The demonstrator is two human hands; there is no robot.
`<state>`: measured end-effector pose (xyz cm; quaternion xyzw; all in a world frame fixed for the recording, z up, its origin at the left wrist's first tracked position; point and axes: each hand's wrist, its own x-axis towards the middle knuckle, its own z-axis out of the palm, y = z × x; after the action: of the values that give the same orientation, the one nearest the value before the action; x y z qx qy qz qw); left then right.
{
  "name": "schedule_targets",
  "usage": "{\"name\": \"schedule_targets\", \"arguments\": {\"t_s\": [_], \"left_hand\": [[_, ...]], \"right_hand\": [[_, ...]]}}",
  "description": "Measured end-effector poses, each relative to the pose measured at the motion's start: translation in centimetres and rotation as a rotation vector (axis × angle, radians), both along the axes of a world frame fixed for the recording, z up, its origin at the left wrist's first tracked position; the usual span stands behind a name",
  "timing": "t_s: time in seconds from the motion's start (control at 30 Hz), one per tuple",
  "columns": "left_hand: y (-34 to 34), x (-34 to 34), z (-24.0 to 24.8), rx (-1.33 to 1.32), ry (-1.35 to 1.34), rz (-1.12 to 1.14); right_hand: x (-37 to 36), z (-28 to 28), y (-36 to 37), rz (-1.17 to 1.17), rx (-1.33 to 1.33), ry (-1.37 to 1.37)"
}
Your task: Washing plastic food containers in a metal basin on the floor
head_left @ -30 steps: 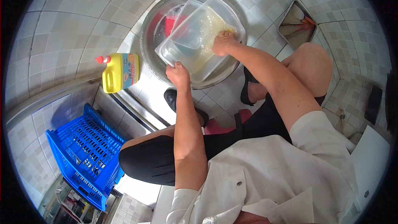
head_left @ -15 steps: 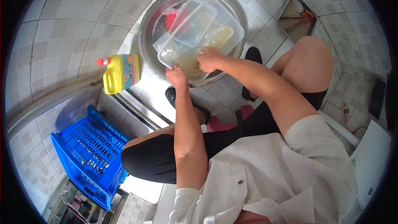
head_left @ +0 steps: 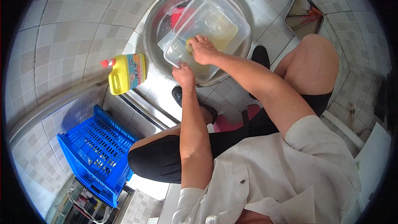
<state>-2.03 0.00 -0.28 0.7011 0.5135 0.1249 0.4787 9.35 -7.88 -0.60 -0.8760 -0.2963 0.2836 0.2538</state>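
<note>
A clear rectangular plastic container (head_left: 241,16) lies tilted in a large round metal basin (head_left: 154,27), with cloudy yellowish water inside it. My left hand (head_left: 184,75) is closed on its near-left rim. My right hand (head_left: 203,50) is inside the container, its fingers closed around a yellow sponge (head_left: 189,45) at the left wall. The sponge is mostly hidden by the hand. Beneath lies another clear plastic container (head_left: 194,5), partly covered. A red object (head_left: 176,16) shows in the basin beside it, its kind unclear.
A yellow jug with a red cap (head_left: 124,74) stands left of the basin. Nearer, a blue perforated plastic crate (head_left: 97,151) rests by the wall. A square tray-like recess (head_left: 304,14) with orange-red items lies at the far right. Tiled walls curve around both sides.
My right hand has moved up and left within the container, bringing the yellow sponge into sight. My left hand keeps its hold on the rim. The whole view has shifted slightly.
</note>
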Motion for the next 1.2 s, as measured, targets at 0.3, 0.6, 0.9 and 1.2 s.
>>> {"name": "schedule_targets", "arguments": {"t_s": [0.3, 0.6, 0.9, 1.2], "left_hand": [[-1.1, 2.0, -0.7, 0.064, -0.083, -0.06], [-1.4, 0.6, -1.1, -0.036, -0.071, 0.16], [-2.0, 1.6, 0.3, -0.082, -0.089, 0.297], [-5.2, 2.7, 0.9, -0.203, -0.19, 0.496]], "right_hand": [[-0.5, -5.4, 1.1, 0.036, 0.464, 0.488], [-0.9, 2.2, -5.4, 0.568, -0.368, -0.004], [6.9, 5.5, -13.5, 0.037, -0.384, -0.508], [11.4, 1.8, -15.9, -1.004, 0.5, 0.07]]}}
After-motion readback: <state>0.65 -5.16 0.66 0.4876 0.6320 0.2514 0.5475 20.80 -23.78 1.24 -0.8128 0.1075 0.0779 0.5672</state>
